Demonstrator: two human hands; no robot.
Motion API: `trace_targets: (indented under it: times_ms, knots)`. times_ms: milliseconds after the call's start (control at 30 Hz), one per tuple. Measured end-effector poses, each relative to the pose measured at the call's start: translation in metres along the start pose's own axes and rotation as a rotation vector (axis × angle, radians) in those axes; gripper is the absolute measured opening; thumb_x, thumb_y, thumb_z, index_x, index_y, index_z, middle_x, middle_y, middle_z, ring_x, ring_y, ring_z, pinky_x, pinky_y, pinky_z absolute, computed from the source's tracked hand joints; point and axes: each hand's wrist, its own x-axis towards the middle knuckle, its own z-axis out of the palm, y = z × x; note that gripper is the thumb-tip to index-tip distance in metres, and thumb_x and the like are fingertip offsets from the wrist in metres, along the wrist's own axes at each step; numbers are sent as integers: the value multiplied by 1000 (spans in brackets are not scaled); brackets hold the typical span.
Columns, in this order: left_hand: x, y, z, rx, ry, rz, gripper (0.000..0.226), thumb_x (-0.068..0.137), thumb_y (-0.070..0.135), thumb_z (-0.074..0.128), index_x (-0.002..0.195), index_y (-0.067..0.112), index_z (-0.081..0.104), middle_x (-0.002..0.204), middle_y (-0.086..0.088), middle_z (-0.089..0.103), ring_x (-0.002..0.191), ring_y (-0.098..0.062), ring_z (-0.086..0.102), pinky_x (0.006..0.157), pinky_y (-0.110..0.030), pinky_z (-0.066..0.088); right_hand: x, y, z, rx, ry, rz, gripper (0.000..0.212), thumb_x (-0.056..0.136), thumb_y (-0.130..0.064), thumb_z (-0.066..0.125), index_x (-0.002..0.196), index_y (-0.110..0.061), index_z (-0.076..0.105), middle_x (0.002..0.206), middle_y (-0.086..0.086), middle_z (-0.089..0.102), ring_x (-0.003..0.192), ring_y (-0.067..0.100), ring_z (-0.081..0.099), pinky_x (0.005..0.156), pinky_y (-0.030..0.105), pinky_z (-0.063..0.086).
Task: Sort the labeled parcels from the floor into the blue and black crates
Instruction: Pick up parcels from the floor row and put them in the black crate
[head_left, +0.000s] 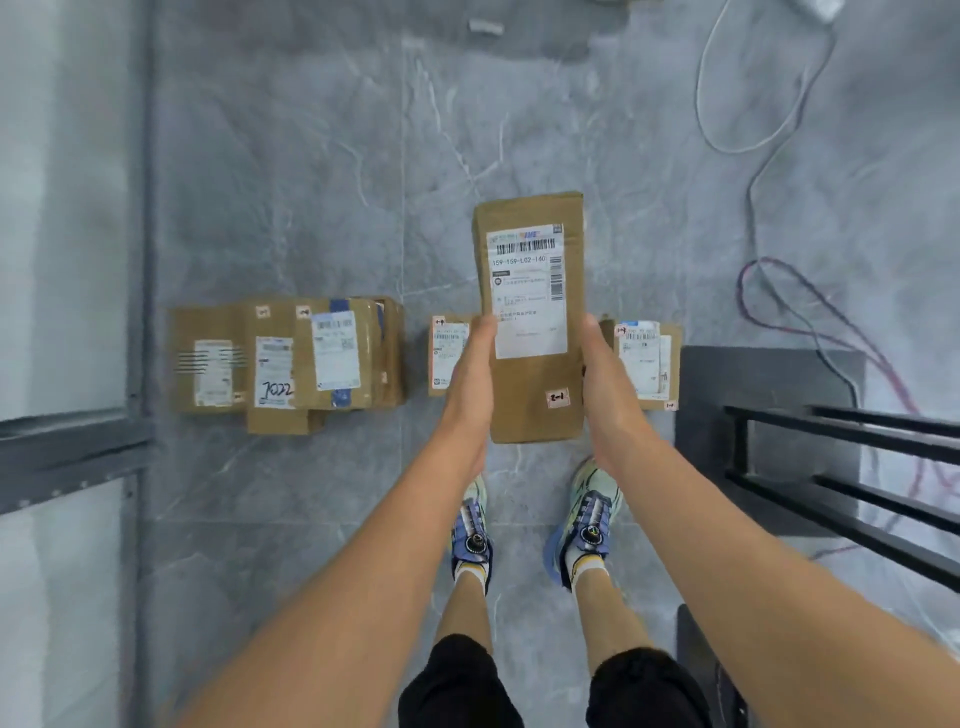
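A tall brown cardboard parcel (530, 395) with a white shipping label and a small tag at its lower right is held up above the floor, label facing me. My left hand (470, 379) grips its left edge and my right hand (605, 384) grips its right edge. Below it, two more labeled parcels lie on the floor: one (445, 358) partly hidden behind my left hand, another (647, 364) behind my right hand. A cluster of several labeled parcels (285, 358) lies on the floor to the left. No blue or black crate is in view.
A black metal rack (841, 467) stands at the right, close to my right arm. White and red cables (779, 291) trail over the grey floor at the upper right. A grey framed wall panel (72, 447) runs down the left. My feet stand just below the held parcel.
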Motion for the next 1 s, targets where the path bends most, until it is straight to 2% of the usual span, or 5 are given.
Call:
trace_targets:
  times_ms: [67, 400, 633, 800, 1000]
  knots:
    - [-30, 28, -13, -15, -4, 48, 56, 101, 68, 38, 142, 38, 59, 138, 14, 65, 128, -5, 58, 112, -38, 43, -34, -30, 9, 0, -16, -21, 54, 106, -72, 28, 132, -46, 68, 126, -20, 71, 124, 6, 61, 102, 34, 44]
    - [-187, 181, -63, -56, 7, 354, 45, 104, 62, 32, 143, 49, 51, 139, 16, 63, 128, -4, 57, 108, -36, 45, -207, -185, 53, -83, -162, -399, 78, 84, -97, 28, 144, -56, 56, 145, -16, 64, 140, 16, 55, 119, 56, 42]
    - [-318, 265, -73, -104, 161, 564, 40, 106, 57, 30, 140, 49, 50, 129, 19, 65, 108, 8, 60, 84, -18, 45, -320, -281, 66, -135, -256, -609, 63, 95, -87, 28, 138, -55, 61, 136, -21, 69, 131, 10, 59, 99, 40, 47]
    - [-406, 298, -81, -146, 277, 703, 39, 109, 49, 30, 136, 40, 56, 111, 28, 63, 78, 28, 58, 59, 1, 42, -390, -322, 74, -180, -380, -729, 66, 93, -89, 30, 139, -53, 61, 137, -19, 68, 132, 8, 58, 104, 38, 47]
    - [-482, 293, -93, -184, 444, 822, 39, 108, 51, 28, 139, 44, 51, 115, 31, 61, 87, 27, 58, 67, -1, 45, -454, -335, 91, -264, -576, -831, 54, 105, -72, 27, 137, -48, 63, 128, -19, 70, 123, 5, 61, 84, 28, 46]
